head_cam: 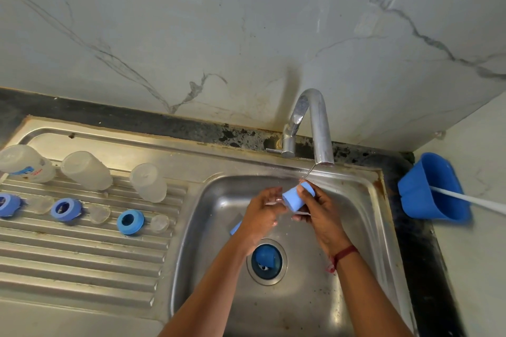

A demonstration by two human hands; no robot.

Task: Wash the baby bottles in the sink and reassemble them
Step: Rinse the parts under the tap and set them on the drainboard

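Note:
Over the steel sink basin (356, 227), my right hand (319, 216) grips a blue bottle cap (297, 197) under a thin stream from the tap (319, 128). My left hand (262, 216) touches the cap's open end with its fingers. Another blue cap (265, 256) lies on the drain, and a blue piece (236, 228) shows behind my left wrist. On the drainboard (82, 254) stand three clear bottles upside down (26, 163) (86, 169) (149, 182). In front of them lie three blue collar rings (8, 204) (66, 209) (130, 221) and clear teats (41, 204) (99, 213) (160, 223).
A blue plastic holder (430, 189) hangs on the right wall with a white handle (471, 200) sticking out of it. Marble wall tiles rise behind the tap. A dark stone counter edge (421, 254) borders the sink on the right.

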